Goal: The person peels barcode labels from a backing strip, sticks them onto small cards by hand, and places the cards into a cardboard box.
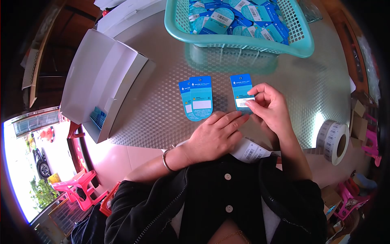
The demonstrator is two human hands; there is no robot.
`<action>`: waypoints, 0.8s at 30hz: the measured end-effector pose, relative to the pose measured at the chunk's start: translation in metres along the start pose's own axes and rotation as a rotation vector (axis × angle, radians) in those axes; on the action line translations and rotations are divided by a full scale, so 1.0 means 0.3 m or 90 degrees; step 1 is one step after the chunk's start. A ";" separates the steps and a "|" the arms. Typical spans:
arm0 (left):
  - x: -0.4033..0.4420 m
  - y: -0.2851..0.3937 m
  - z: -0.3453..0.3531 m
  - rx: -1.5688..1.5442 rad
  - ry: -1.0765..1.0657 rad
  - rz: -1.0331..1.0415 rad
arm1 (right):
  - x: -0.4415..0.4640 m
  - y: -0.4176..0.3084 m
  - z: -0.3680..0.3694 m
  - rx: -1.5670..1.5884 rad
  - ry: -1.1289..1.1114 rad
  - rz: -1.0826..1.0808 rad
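Observation:
A blue hang tag (240,82) printed "WATER REPELLENT" lies on the metal tabletop. Over its lower half is a white barcode label (243,102), its right edge pinched between the thumb and forefinger of my right hand (270,106). My left hand (217,132) lies palm down with fingers stretched out, fingertips at the tag's bottom edge. Left of it, two more blue tags (201,95) overlap, each with a blank white box. A strip of barcode labels (250,151) hangs at the table's near edge, partly hidden below my left hand.
At the back stands a teal plastic basket (239,39) full of tags bearing barcode labels. An open white box (99,67) with some blue tags (98,118) inside is on the left. A roll of labels (336,142) stands at the right table edge.

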State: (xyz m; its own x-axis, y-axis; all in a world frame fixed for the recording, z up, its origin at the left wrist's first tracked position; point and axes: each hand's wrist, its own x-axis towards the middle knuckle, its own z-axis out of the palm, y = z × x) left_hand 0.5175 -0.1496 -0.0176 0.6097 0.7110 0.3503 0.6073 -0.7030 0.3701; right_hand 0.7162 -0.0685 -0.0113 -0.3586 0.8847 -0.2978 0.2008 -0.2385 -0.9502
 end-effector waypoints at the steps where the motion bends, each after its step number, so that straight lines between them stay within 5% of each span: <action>1: 0.000 0.000 0.000 0.000 -0.001 -0.001 | 0.001 0.000 0.000 -0.008 0.000 -0.006; 24: -0.001 -0.001 0.001 -0.014 -0.007 -0.005 | 0.008 0.000 0.000 -0.080 0.028 -0.031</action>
State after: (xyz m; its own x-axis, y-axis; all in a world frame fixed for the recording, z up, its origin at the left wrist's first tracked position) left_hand 0.5173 -0.1495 -0.0182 0.6110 0.7159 0.3378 0.6003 -0.6972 0.3919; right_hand 0.7153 -0.0665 -0.0120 -0.3311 0.9114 -0.2444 0.2978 -0.1449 -0.9436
